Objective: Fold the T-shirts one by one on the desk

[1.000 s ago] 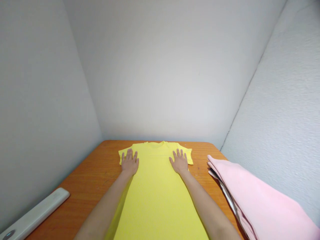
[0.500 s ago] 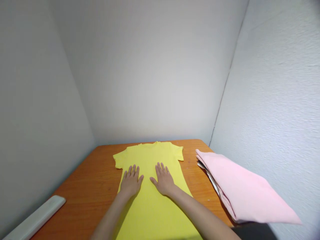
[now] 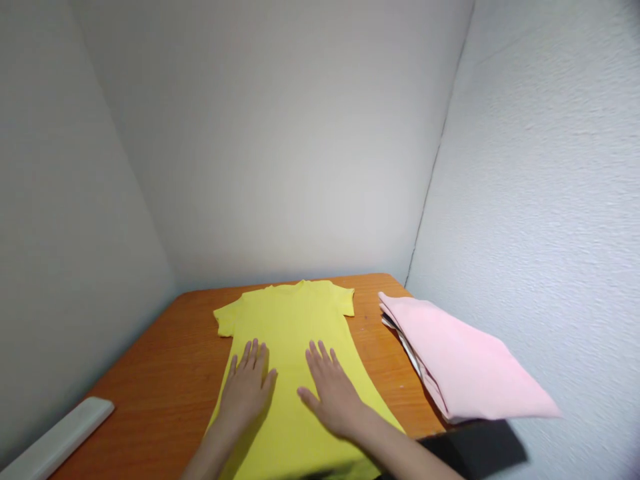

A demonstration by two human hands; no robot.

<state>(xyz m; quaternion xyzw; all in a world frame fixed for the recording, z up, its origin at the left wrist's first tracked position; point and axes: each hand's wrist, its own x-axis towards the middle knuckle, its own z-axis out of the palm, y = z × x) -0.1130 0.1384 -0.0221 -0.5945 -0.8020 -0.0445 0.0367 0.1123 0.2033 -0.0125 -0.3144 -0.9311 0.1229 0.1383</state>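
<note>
A yellow T-shirt [image 3: 295, 320] lies spread out on the wooden table [image 3: 165, 360], its collar toward the far wall and both short sleeves stretched sideways. My left hand [image 3: 247, 387] rests palm down on the left part of the shirt's body, fingers apart. On the right part, my right hand [image 3: 333, 393] is likewise palm down with fingers spread. Neither hand grips the cloth. The shirt's lower end runs toward me, partly covered by my forearms.
To the right sits a stack of folded clothes [image 3: 465, 360], pink on top. A black item [image 3: 475, 447] shows below it near the front edge. A long white object [image 3: 65, 433] lies at the left front. Walls [image 3: 290, 167] enclose the table's back and sides.
Both hands have slid down the shirt toward me, staying flat and open. The view has shifted slightly, so the table and clothes appear further left.
</note>
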